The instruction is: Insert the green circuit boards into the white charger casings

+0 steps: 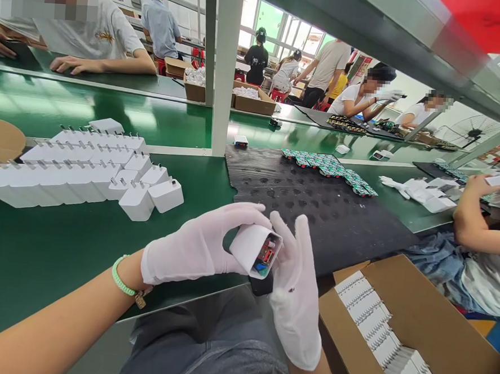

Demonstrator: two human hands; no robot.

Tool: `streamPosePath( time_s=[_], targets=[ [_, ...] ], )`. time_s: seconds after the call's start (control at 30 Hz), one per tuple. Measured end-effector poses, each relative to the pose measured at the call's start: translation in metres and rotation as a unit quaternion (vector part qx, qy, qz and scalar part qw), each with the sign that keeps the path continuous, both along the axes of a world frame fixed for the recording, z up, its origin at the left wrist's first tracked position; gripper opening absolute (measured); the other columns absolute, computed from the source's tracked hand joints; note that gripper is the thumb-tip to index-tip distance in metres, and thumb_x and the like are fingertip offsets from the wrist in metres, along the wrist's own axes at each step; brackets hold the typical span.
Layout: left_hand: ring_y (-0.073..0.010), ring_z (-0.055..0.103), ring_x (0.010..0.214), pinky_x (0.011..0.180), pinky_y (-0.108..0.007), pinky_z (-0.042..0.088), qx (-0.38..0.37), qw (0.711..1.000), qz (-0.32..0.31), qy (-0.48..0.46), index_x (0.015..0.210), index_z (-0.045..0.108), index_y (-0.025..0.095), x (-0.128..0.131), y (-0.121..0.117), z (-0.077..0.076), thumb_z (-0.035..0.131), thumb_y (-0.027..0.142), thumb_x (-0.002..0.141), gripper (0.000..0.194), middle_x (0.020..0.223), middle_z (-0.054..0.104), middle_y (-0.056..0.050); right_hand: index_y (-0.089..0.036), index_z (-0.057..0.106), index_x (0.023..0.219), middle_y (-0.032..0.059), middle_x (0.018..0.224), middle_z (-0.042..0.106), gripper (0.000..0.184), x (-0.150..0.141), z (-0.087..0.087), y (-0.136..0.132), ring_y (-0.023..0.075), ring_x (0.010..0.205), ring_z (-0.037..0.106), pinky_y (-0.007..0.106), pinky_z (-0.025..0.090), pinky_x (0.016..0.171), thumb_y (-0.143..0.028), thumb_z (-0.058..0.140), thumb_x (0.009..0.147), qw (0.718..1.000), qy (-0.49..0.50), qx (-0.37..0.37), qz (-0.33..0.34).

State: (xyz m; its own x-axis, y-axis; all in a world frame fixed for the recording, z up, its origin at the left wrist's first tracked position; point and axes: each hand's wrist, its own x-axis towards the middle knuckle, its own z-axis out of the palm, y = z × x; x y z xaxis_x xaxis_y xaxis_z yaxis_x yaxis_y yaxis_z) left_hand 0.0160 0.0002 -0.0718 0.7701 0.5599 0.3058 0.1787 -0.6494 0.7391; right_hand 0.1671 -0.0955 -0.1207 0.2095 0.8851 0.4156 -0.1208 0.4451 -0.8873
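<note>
Both my hands wear white gloves. My left hand [199,246] is wrapped round a white charger shell [250,246] whose open end shows a circuit board [267,254] with red and blue parts. My right hand [294,297] rests against that open end, fingers stretched upward; a small dark object [261,285] sits just below the shell, against its palm. They hover over the front edge of the green bench [60,249]. Rows of finished white charger shells [77,171] lie at the left.
A black perforated mat [316,213] carries a row of green circuit boards [331,170]. A cardboard box [414,332] of white parts stands at lower right. A white post [225,72] rises mid-bench. A seated person's arm [472,217] is at right; others work across the line.
</note>
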Motion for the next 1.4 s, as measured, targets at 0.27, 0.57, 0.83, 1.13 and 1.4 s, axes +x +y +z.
streamPosePath(
  time_s=[0.27, 0.57, 0.83, 1.13, 1.4],
  targets=[
    [-0.0243, 0.027, 0.142, 0.114, -0.039, 0.034, 0.007, 1.0, -0.017, 0.01, 0.115, 0.056, 0.026, -0.001, 0.0, 0.0, 0.075, 0.029, 0.075, 0.044, 0.127, 0.058, -0.002, -0.024, 0.041, 0.14, 0.0069, 0.146, 0.045, 0.066, -0.004, 0.005, 0.001, 0.0281, 0.132, 0.044, 0.043, 0.037, 0.109, -0.055, 0.061, 0.085, 0.982, 0.119, -0.108, 0.095],
    [-0.0238, 0.025, 0.143, 0.113, -0.038, 0.036, -0.001, 0.999, -0.036, 0.009, 0.114, 0.057, 0.025, 0.0, -0.002, -0.001, 0.072, 0.031, 0.078, 0.039, 0.12, 0.062, -0.002, -0.023, 0.061, 0.117, 0.0077, 0.116, 0.063, 0.036, -0.01, 0.013, 0.003, 0.0278, 0.112, 0.057, 0.046, 0.047, 0.099, -0.045, 0.059, 0.089, 0.954, 0.194, -0.147, 0.174],
    [-0.0225, 0.04, 0.135, 0.113, -0.038, 0.037, 0.097, 0.995, -0.028, -0.004, 0.114, 0.056, 0.025, -0.002, -0.005, -0.005, 0.07, 0.032, 0.081, 0.037, 0.117, 0.065, -0.002, -0.019, 0.065, 0.101, 0.0059, 0.098, 0.064, 0.025, -0.011, 0.008, 0.012, 0.0224, 0.094, 0.06, 0.035, 0.05, 0.086, -0.04, 0.06, 0.089, 0.968, 0.158, -0.121, 0.153],
    [-0.0254, 0.064, 0.091, 0.076, -0.04, 0.058, 0.199, 0.979, 0.04, -0.023, 0.124, 0.038, 0.035, -0.002, -0.004, -0.016, 0.08, 0.037, 0.063, 0.074, 0.105, 0.06, -0.006, -0.019, 0.061, 0.119, 0.0105, 0.093, 0.07, 0.065, -0.009, -0.016, 0.03, 0.0283, 0.084, 0.068, 0.045, 0.053, 0.079, -0.061, 0.071, 0.071, 0.96, 0.215, -0.093, 0.151],
    [-0.0229, 0.063, 0.091, 0.08, -0.039, 0.055, 0.265, 0.914, 0.251, 0.177, 0.108, 0.049, 0.027, -0.036, 0.044, 0.036, 0.062, 0.028, 0.073, 0.038, 0.104, 0.062, -0.005, -0.017, 0.049, 0.136, 0.0135, 0.088, 0.071, 0.08, 0.045, -0.03, 0.055, 0.0294, 0.082, 0.07, 0.048, 0.056, 0.085, -0.065, 0.065, 0.074, 0.972, 0.167, -0.123, -0.106]
  ],
)
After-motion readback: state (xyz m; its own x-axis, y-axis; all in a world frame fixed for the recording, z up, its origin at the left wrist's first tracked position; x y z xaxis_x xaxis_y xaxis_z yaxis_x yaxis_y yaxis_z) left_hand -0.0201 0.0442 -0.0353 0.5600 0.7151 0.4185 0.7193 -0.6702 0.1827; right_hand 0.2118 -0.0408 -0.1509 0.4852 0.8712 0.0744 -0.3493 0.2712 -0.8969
